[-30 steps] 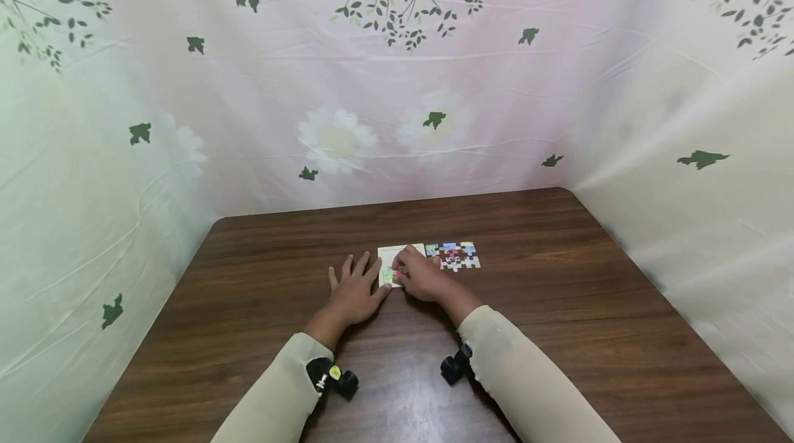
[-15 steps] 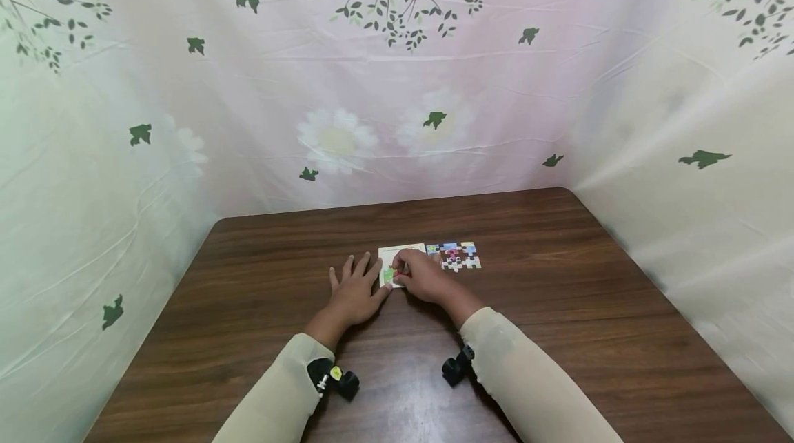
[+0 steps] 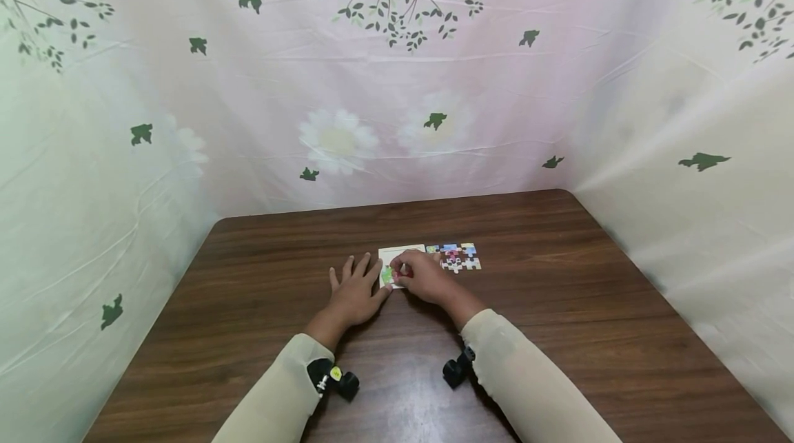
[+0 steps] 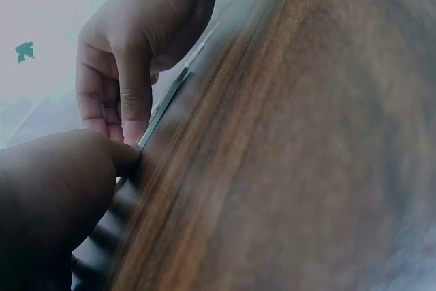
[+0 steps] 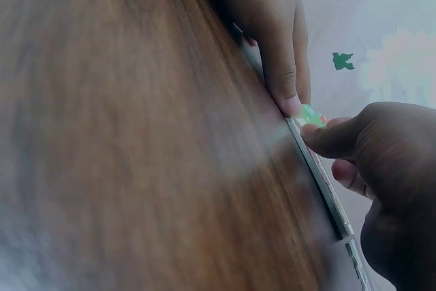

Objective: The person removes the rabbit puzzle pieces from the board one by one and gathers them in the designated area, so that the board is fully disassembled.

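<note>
Left hand (image 3: 355, 297) splayed, thumb touching white board (image 3: 389, 255), likely bracing it; right hand (image 3: 426, 277) pinches puzzle piece (image 5: 313, 116) (small thing, presumably needs precision).

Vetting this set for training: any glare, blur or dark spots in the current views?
Head: mostly clear, glare on the table between the sleeves, puzzle pieces too small for detail; left wrist: table grain soft, left hand darkly shadowed; right wrist: table grain smeared, right hand dim against the bright cloth.

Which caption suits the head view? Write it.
Right hand pinching a puzzle piece at a white board, left hand alongside.
</note>
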`<action>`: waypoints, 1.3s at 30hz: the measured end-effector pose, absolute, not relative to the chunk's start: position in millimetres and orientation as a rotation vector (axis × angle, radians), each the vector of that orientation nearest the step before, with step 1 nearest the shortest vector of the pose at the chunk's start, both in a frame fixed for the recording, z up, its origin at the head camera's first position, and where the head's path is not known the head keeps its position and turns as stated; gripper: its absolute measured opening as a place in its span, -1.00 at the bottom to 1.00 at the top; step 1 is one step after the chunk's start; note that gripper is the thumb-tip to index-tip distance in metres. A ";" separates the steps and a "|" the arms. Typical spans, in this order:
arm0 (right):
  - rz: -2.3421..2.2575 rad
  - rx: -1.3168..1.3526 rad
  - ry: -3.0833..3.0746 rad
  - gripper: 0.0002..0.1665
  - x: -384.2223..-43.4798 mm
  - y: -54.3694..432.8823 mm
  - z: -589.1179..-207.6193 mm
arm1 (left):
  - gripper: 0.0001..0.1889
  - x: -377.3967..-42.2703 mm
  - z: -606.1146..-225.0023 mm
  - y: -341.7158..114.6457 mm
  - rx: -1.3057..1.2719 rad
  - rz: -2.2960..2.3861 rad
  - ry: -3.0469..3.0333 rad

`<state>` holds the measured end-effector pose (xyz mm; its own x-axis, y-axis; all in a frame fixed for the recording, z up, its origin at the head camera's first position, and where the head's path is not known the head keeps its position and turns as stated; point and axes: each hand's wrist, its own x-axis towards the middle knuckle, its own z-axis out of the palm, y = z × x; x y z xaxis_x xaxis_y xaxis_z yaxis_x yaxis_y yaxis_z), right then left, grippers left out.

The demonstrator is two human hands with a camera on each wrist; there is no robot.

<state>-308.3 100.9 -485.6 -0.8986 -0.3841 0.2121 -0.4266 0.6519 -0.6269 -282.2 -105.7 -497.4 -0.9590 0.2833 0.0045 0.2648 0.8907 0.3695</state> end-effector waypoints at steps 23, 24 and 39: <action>1.058 0.715 -2.778 -0.83 -300.4 120.7 -486.5 | -0.25 -283.5 -502.5 -105.8 0.438 0.574 2.999; 1.064 0.728 -2.767 -0.83 -300.2 122.6 -485.9 | -0.25 -283.9 -502.2 -105.9 0.441 0.572 3.002; 1.092 0.719 -2.738 -0.80 -294.1 160.9 -486.9 | -0.25 -283.8 -498.6 -105.2 0.418 0.550 3.004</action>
<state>-294.1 160.9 -486.9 -0.8821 -0.3880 0.2672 -0.4654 0.6295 -0.6222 -283.8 -105.2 -498.6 -0.9615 0.2747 -0.0090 0.2537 0.8997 0.3552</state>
